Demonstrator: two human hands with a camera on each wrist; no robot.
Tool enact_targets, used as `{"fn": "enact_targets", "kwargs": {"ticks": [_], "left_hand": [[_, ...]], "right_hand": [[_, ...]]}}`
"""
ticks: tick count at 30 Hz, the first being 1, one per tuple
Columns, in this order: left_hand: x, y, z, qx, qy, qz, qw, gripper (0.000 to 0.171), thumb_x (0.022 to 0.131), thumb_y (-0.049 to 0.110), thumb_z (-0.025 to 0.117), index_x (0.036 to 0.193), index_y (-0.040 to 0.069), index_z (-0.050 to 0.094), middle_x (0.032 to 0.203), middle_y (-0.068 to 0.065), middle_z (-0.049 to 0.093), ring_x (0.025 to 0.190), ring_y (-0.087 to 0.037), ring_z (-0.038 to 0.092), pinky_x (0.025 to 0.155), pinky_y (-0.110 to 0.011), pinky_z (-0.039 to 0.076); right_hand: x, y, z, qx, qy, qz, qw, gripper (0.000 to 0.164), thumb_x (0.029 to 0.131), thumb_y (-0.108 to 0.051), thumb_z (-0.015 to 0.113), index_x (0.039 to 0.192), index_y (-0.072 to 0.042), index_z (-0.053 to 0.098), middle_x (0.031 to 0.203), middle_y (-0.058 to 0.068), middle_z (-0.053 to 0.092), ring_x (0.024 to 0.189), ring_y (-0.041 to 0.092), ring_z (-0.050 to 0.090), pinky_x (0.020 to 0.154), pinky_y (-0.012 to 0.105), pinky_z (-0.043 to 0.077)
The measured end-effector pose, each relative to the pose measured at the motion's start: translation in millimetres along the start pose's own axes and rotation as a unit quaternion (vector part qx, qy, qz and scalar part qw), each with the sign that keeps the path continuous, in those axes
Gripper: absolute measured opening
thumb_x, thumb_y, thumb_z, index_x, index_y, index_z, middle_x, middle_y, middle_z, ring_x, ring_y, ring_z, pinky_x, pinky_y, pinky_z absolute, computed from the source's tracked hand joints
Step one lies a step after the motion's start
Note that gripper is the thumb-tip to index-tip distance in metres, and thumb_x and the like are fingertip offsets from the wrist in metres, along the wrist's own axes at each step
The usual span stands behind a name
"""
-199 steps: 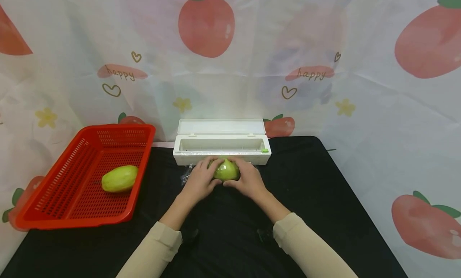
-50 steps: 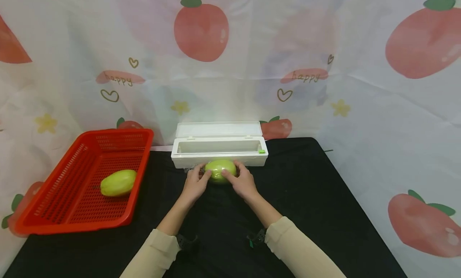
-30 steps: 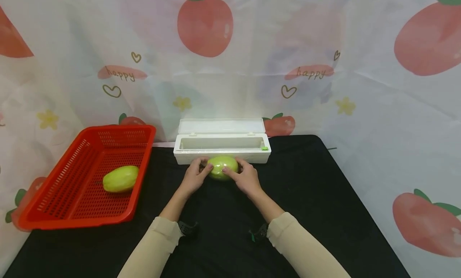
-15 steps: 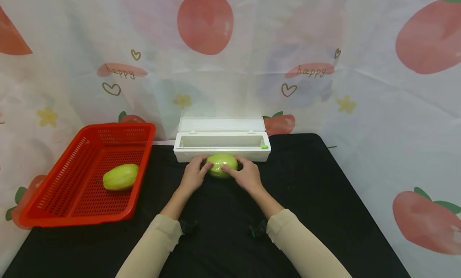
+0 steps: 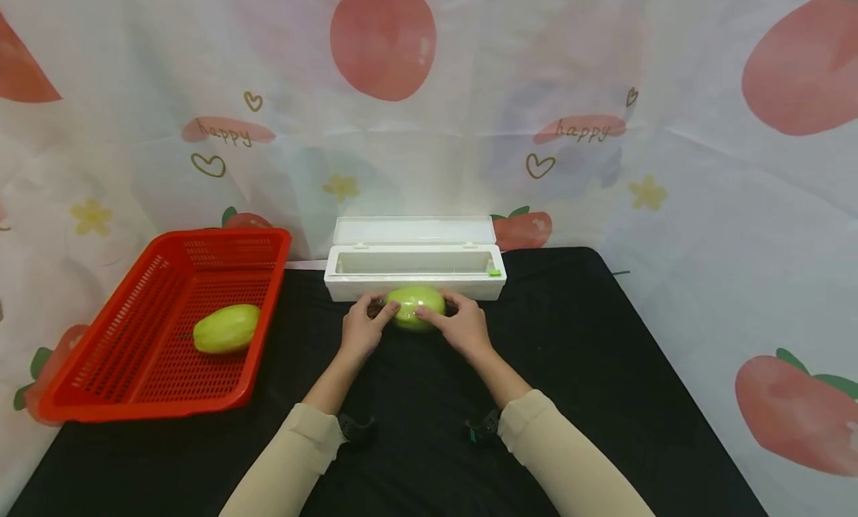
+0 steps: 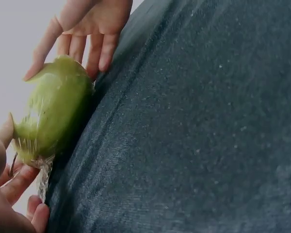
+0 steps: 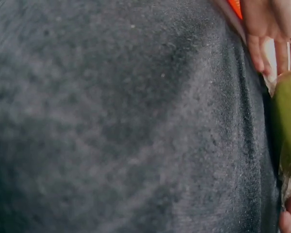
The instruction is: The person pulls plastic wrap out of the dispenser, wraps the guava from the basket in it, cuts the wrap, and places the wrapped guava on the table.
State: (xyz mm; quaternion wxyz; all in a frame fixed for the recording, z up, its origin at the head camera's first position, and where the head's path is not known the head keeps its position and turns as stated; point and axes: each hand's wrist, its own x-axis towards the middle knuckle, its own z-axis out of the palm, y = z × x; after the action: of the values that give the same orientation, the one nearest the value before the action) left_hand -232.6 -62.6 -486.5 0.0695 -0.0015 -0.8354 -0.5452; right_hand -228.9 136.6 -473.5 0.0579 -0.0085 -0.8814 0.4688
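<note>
Fruit [image 5: 417, 299], green, oblong: lies crosswise between the hands, just in front of the box [image 5: 351, 286], on or barely above the bench [image 5: 603, 368]; contact cannot be told. Clad in clear film [image 6: 44, 178], glossy and creased, with a loose tail at the left end and another bit at the right.

Left grip [image 5: 362, 331]: pinching the fruit's left end, thumb on the near face, fingers beyond and by the tail. Right grip [image 5: 465, 329]: pinching the right end likewise.

Handling, as judged: smoothing the film snug over the ends. Best done with light, even pressure — thumbs steadying the fruit, fingers tucking each loose end flat beneath. A tug from one side alone could shift the fruit or lift the film.

Box: white, long, lid [image 5: 415, 230] raised at the back, green slider [image 5: 494, 273] near its right end.

Basket [image 5: 147, 410]: red, slotted, well to the left — holding a second fruit [image 5: 226, 329].

Bench: black-covered.
</note>
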Motion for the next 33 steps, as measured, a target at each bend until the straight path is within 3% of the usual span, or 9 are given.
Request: {"fn": "enact_targets", "kwargs": {"ticks": [4, 11, 18, 22, 28, 33], "left_hand": [[-2.2, 2.0, 2.6, -0.003, 0.011, -0.017, 0.9998, 0.048, 0.091, 0.041, 0.072, 0.123, 0.006, 0.067, 0.114, -0.014, 0.071, 0.109, -0.028, 0.065, 0.096, -0.044, 0.050], [-3.1, 5.4, 5.3, -0.065, -0.005, -0.054, 0.9965, 0.054, 0.092, 0.038, 0.072, 0.129, 0.000, 0.062, 0.129, -0.018, 0.061, 0.121, -0.032, 0.061, 0.098, -0.044, 0.051], [-3.7, 3.8, 8.2, -0.168, -0.008, -0.094, 0.9813, 0.055, 0.089, 0.033, 0.076, 0.132, 0.002, 0.060, 0.131, -0.018, 0.057, 0.127, -0.032, 0.057, 0.103, -0.043, 0.048], [-4.3, 1.3, 9.5, -0.200, -0.006, -0.098, 0.9749, 0.054, 0.091, 0.030, 0.075, 0.134, 0.003, 0.058, 0.131, -0.018, 0.057, 0.128, -0.031, 0.054, 0.105, -0.043, 0.045], [-3.5, -0.5, 9.6, -0.185, -0.021, -0.067, 0.9802, 0.053, 0.095, 0.034, 0.069, 0.139, 0.010, 0.054, 0.137, -0.016, 0.058, 0.132, -0.029, 0.050, 0.108, -0.046, 0.041], [-2.3, -2.3, 10.5, -0.143, -0.030, -0.051, 0.9879, 0.051, 0.097, 0.040, 0.064, 0.138, 0.011, 0.053, 0.136, -0.014, 0.059, 0.129, -0.029, 0.053, 0.106, -0.047, 0.043]], "right_hand": [[0.0, 0.1, -0.1, -0.001, -0.002, 0.007, 1.000, 0.074, 0.077, -0.055, 0.080, 0.135, -0.012, 0.062, 0.130, 0.009, 0.067, 0.120, 0.027, 0.061, 0.100, 0.046, 0.048], [-1.1, -1.8, 0.1, 0.070, -0.021, 0.030, 0.997, 0.074, 0.079, -0.046, 0.083, 0.137, -0.008, 0.059, 0.130, 0.013, 0.065, 0.116, 0.027, 0.065, 0.094, 0.043, 0.053], [0.0, 0.4, 2.7, 0.099, -0.025, 0.031, 0.994, 0.071, 0.081, -0.041, 0.083, 0.137, -0.007, 0.058, 0.136, 0.013, 0.057, 0.116, 0.029, 0.066, 0.089, 0.042, 0.056], [-1.5, 0.7, 3.3, 0.101, -0.029, 0.039, 0.994, 0.073, 0.081, -0.043, 0.083, 0.139, -0.008, 0.057, 0.137, 0.013, 0.059, 0.117, 0.027, 0.065, 0.090, 0.042, 0.055], [0.0, 0.1, 2.5, 0.090, -0.020, 0.035, 0.995, 0.068, 0.080, -0.044, 0.083, 0.135, -0.012, 0.060, 0.128, 0.010, 0.066, 0.113, 0.024, 0.067, 0.091, 0.042, 0.054], [0.3, 3.2, 4.3, 0.079, -0.008, 0.024, 0.997, 0.070, 0.080, -0.046, 0.082, 0.133, -0.013, 0.051, 0.128, 0.010, 0.066, 0.112, 0.023, 0.066, 0.093, 0.042, 0.052]]}}
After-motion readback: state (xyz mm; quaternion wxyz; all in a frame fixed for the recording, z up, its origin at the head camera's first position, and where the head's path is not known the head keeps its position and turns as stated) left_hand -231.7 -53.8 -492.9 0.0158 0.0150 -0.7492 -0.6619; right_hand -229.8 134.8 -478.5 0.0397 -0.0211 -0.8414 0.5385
